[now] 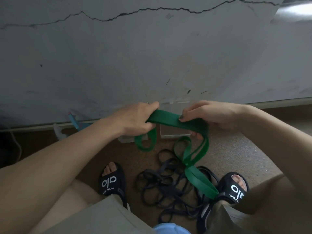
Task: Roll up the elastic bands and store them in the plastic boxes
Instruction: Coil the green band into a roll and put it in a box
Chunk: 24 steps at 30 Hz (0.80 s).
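Early stage | left hand (135,118) and right hand (211,115) both gripping green elastic band (166,118), being held over clear plastic box (175,133) | dark bands (168,183) lying tangled on floor, waiting.

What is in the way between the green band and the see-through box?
Nothing visible. Both hands, left hand and right hand, hold the green band just above the clear plastic box, with only air between them.

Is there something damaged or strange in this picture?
Yes. A long jagged crack runs across the grey wall near the top. On the floor, the dark elastic bands lie in a tangled heap between the feet.
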### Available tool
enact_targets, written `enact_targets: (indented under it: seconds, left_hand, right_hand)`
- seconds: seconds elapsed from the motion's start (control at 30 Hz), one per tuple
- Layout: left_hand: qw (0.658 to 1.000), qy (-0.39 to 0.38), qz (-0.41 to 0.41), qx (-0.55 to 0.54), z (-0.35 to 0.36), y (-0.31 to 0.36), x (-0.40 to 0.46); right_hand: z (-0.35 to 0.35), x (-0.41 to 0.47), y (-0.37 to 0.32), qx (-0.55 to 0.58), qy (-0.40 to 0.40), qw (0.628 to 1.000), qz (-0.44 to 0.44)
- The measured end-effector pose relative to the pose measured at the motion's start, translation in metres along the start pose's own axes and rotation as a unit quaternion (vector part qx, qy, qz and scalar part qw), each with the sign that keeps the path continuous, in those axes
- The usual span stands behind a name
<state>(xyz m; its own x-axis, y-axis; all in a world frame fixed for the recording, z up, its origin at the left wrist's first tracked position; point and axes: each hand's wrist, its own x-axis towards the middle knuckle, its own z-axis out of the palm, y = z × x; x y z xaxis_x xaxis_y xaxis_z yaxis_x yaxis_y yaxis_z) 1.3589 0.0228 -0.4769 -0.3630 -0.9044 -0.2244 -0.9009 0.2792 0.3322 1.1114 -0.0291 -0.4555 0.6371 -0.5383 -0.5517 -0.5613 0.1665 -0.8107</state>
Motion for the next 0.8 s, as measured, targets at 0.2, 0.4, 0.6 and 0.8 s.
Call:
enact_targets:
  seconds: [0.2,0.4,0.6,0.8]
  left_hand:
    - [0.995,0.022,0.055,0.083,-0.002,0.032,-0.002]
    - [0.998,0.006,0.039,-0.047,-0.003,0.02,-0.003]
    - [0.979,-0.053,-0.027,-0.195,0.0,-0.01,-0.003]
    - [0.965,-0.078,-0.1,-0.229,0.005,-0.03,-0.006]
  right_hand:
    - [0.027,0.002,-0.006,0.058,-0.075,0.996,0.002]
    - [0.033,0.009,0.0,-0.001,0.06,0.995,-0.081]
    - [0.02,0.006,0.003,0.113,0.075,0.988,-0.074]
    - [0.002,-0.005,-0.004,0.186,0.1,0.973,-0.092]
